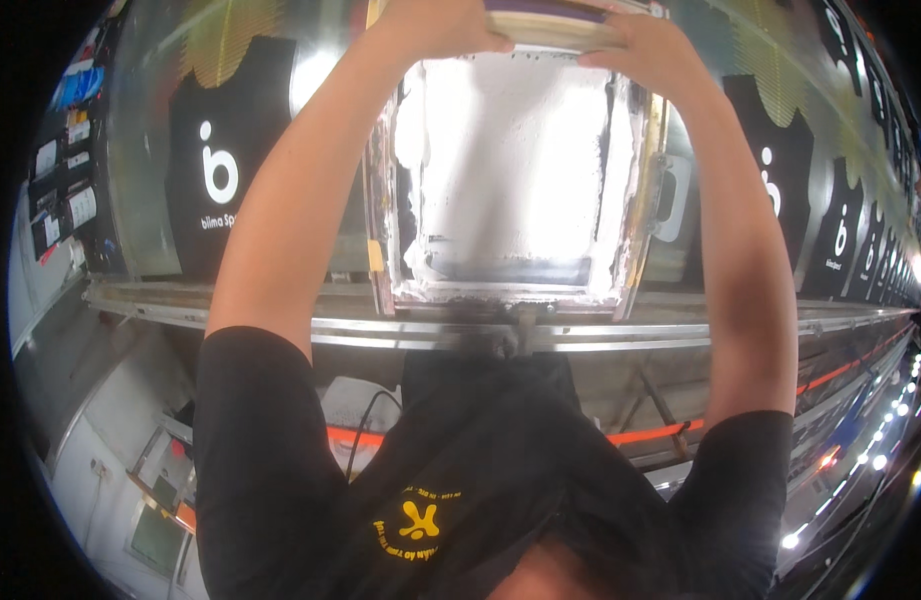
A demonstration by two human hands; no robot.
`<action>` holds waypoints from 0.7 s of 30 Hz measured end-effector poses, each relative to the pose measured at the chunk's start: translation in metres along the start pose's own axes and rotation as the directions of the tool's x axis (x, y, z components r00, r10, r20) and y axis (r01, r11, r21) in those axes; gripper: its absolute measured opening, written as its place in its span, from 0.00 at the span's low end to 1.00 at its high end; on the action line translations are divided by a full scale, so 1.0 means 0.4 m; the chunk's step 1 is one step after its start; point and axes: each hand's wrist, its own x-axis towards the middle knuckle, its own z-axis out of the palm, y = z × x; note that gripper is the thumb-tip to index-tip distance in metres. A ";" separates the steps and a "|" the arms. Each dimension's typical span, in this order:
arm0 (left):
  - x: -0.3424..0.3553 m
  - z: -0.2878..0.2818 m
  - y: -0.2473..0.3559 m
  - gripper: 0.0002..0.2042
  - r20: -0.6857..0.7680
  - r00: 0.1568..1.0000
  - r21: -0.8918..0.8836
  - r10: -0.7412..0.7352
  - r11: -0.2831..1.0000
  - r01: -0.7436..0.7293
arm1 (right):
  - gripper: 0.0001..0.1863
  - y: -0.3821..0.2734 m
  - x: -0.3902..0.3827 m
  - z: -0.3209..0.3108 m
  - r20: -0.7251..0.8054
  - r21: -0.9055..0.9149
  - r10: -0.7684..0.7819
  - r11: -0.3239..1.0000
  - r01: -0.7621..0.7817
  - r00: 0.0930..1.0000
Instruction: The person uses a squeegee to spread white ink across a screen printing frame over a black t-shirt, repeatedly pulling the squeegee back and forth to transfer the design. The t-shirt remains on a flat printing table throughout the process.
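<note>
At the far end of a screen-printing frame (383,225), both my arms reach forward over a squeegee (552,32) with a pale wooden handle. My left hand (442,27) is closed round its left end, and my right hand (642,48) grips the right end, thumb on the near side. Part of the squeegee runs out of the top of the picture, and its blade is hidden. White ink smears the sides and lower edge of the mesh (510,160), which shines with glare. The frame lies flat on the long table between my arms.
Black fabric panels with white prints lie left (245,110) and right (842,215) of the frame, several more trailing off to the right. A metal rail (620,336) runs along the table's near edge, by my body. Dark containers (65,190) stand at the far left.
</note>
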 end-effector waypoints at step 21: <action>-0.694 0.219 0.269 0.17 0.072 0.997 -0.203 -0.025 0.978 0.039 | 0.13 -0.379 -0.667 0.224 -0.247 -0.114 -0.007 0.993 -0.022 0.969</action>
